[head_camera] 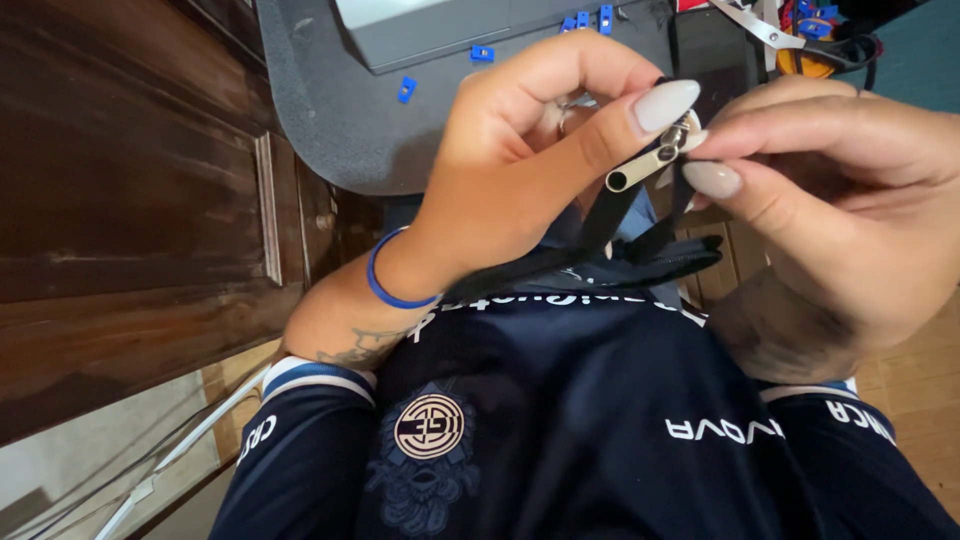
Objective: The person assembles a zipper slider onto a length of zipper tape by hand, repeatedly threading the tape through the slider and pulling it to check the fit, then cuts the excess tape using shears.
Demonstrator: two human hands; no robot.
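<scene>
My left hand (520,160) and my right hand (840,200) meet close in front of my chest, over a dark blue shirt. Between the fingertips of both is a small silver metal zipper slider (650,160) with its pull tab sticking out to the lower left. My left thumb and forefinger pinch the black zipper tape (600,235) and the slider; my right thumb and forefinger pinch it from the other side. The black tape hangs down from the fingers and trails left below my left wrist, which wears a blue band (385,290).
A grey tabletop (330,110) lies ahead with small blue clips (405,90) and a grey box (440,30) on it. Scissors and tangled coloured things (800,40) sit at the top right. Dark wooden panelling (130,200) fills the left side.
</scene>
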